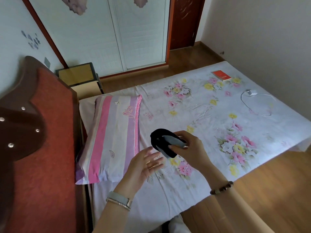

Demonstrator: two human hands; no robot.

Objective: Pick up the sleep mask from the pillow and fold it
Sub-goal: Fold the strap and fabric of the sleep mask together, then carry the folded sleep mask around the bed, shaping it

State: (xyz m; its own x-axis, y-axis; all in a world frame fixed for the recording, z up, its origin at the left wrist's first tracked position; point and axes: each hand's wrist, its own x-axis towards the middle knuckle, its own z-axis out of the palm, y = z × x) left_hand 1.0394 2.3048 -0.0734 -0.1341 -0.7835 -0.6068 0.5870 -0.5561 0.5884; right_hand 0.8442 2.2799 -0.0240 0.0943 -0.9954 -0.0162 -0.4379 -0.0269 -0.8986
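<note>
A black sleep mask (159,140) with a grey strap or lining is doubled over and held above the floral sheet, just right of the pink-striped pillow (111,135). My right hand (190,147) grips it from the right, fingers pinched on the grey part. My left hand (144,165) hovers just below and left of the mask, palm up, fingers spread, holding nothing. The pillow lies at the head of the bed with nothing on it.
The bed's floral sheet (210,115) carries a red book (221,75) at the far side and a white charger with cable (252,96) to the right. A red padded headboard (38,148) is at left, a nightstand (80,78) behind it, wooden floor on the right.
</note>
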